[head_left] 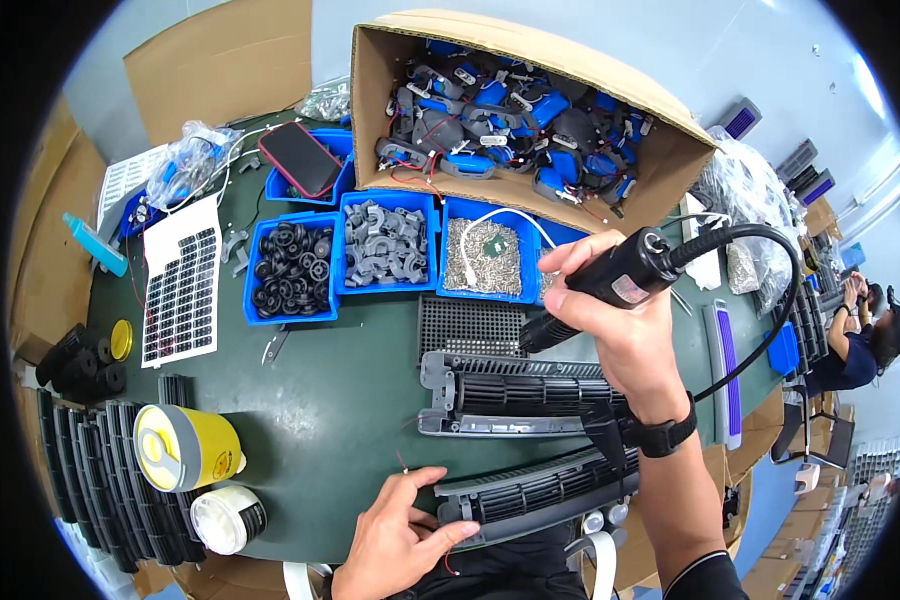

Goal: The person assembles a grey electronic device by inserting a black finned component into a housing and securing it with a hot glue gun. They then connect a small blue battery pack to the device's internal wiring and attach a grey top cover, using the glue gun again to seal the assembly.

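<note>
Head: right grip (628,335) clamps screwdriver (618,277), left grip (400,532) pinches housing (542,497); screws (510,268) in blue bin (490,296).

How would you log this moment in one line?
left hand: touching end of near fan unit; right hand: holding electric screwdriver, tip by black tray; far fan unit: on green table

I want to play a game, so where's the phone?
In the head view, the phone lies at the upper left, on a blue bin just left of the big cardboard box.
</note>
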### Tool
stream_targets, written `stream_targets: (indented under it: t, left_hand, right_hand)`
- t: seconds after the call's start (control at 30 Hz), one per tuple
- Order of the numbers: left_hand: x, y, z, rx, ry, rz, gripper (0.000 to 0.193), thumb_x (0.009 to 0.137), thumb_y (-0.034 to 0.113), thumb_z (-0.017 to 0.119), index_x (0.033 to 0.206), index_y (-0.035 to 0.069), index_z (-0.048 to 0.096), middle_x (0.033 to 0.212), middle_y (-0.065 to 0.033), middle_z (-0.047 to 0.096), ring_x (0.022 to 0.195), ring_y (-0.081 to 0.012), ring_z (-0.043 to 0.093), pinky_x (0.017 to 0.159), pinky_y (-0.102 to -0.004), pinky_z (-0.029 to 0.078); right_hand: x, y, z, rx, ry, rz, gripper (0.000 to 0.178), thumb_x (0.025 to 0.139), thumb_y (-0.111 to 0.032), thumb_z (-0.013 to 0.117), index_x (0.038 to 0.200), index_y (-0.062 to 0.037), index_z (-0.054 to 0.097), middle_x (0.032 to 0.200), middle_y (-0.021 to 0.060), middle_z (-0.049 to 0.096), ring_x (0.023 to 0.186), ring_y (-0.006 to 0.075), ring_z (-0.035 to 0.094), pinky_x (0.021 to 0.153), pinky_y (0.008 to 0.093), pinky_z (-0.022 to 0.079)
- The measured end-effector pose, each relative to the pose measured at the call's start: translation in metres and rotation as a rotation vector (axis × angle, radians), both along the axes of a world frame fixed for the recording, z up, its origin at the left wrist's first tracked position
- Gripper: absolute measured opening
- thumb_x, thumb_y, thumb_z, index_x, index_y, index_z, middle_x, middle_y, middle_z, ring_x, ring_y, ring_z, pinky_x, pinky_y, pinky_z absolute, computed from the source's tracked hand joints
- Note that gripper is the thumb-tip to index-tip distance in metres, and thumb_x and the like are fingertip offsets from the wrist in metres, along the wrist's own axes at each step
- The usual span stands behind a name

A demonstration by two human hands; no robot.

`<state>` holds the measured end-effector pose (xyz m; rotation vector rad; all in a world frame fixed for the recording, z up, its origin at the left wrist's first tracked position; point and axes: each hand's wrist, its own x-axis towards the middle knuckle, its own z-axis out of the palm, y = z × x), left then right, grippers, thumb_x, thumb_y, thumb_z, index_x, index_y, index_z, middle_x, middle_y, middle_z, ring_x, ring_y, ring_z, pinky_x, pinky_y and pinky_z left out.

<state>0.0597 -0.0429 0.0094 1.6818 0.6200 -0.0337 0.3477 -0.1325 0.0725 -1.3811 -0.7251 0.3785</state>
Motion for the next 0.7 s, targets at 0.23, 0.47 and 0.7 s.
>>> stream_targets:
  t: [0.23, 0.47, 0.7]
  left_hand:
    - [0.006, -0.007, -0.015, -0.135, -0.035, 0.048, 0.066, 0.086, 0.014, 0.089, 0.141, -0.002, 0.055, 0.124, -0.0192, 0.063, 0.086, -0.0167, 0.073, 0.072, -0.0296, 0.062]
    - [0.028, -0.005, -0.016, -0.244, -0.093, 0.055, 0.064, 0.088, 0.01, 0.087, 0.142, 0.0, 0.054, 0.125, -0.0205, 0.065, 0.078, -0.0083, 0.065, 0.071, -0.0254, 0.057]
    - [0.037, -0.006, -0.026, -0.258, -0.149, 0.058, 0.06, 0.089, 0.01, 0.086, 0.139, -0.001, 0.055, 0.124, -0.0205, 0.066, 0.075, -0.0079, 0.066, 0.067, -0.0236, 0.054]
  right_hand:
    - [0.002, 0.002, -0.004, 0.024, -0.055, 0.032, 0.026, 0.078, 0.005, 0.083, 0.096, -0.0046, 0.067, 0.1, 0.009, 0.072, 0.099, 0.0168, 0.07, 0.088, 0.0351, 0.057]
    - [0.005, 0.0, -0.006, -0.015, -0.061, 0.058, 0.027, 0.077, 0.005, 0.081, 0.098, -0.0044, 0.067, 0.103, 0.014, 0.073, 0.106, 0.0231, 0.069, 0.093, 0.0407, 0.054]
    - [-0.004, -0.01, 0.015, 0.084, -0.048, 0.023, 0.028, 0.078, 0.008, 0.082, 0.099, -0.0029, 0.066, 0.106, 0.0124, 0.072, 0.104, 0.0207, 0.07, 0.091, 0.0371, 0.057]
